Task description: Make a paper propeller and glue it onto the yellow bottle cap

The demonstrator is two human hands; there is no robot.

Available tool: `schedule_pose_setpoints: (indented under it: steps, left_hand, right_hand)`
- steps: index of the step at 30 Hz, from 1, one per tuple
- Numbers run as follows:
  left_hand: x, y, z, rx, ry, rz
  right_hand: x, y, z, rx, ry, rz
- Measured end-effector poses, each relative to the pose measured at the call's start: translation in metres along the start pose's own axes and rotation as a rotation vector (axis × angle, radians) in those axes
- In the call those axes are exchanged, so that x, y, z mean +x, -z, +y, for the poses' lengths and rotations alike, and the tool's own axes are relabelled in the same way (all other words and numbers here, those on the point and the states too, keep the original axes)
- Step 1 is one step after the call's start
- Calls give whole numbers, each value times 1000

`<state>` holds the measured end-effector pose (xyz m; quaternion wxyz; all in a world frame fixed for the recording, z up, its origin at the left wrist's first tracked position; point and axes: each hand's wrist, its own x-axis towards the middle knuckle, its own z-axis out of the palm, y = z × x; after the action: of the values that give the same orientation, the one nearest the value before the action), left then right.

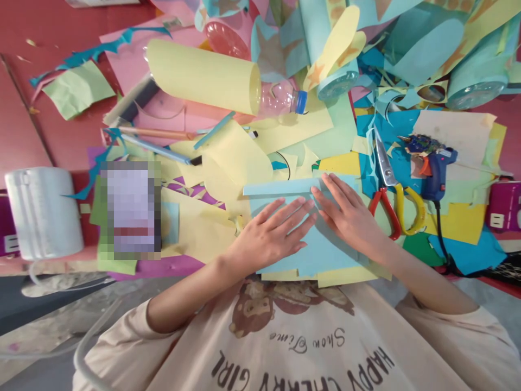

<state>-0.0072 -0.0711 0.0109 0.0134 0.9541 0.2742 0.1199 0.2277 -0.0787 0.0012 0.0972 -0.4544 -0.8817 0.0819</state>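
Note:
A light blue sheet of paper (325, 250) lies in front of me, with a narrow strip folded over along its far edge (280, 187). My left hand (272, 231) rests flat on the sheet, its fingers spread and pointing right, just below the folded strip. My right hand (345, 209) lies on the sheet's right part, fingers extended, with the fingertips at the fold. Neither hand grips anything. Scissors (386, 174) with one red and one yellow handle lie just right of my right hand, blades pointing away.
A blue glue gun (437, 174) with a black cord lies at the right. Behind are a yellow-wrapped bottle (203, 76) and blue-wrapped bottles (480, 81). Pens (157, 147), paper scraps, a blurred phone-like object (132, 209) and a white device (44, 212) are at the left.

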Motion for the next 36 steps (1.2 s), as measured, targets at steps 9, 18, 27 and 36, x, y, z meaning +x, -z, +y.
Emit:
schedule_pose_setpoints:
  steps: [9,18,27,36]
  left_hand:
    - [-7,-16,5,-27,184,-183]
    - [-6,-17,6,35,157,-169]
    - [-6,-17,7,42,156,-189]
    - [-7,-21,6,13,172,-197]
  right_hand:
    - [-5,-7,-3,26,-7,9]
    - [-5,-11,-5,-41,70,7]
    - [-1,-8,-5,-107,86,26]
    - [-3,-11,-4,-65,96,31]
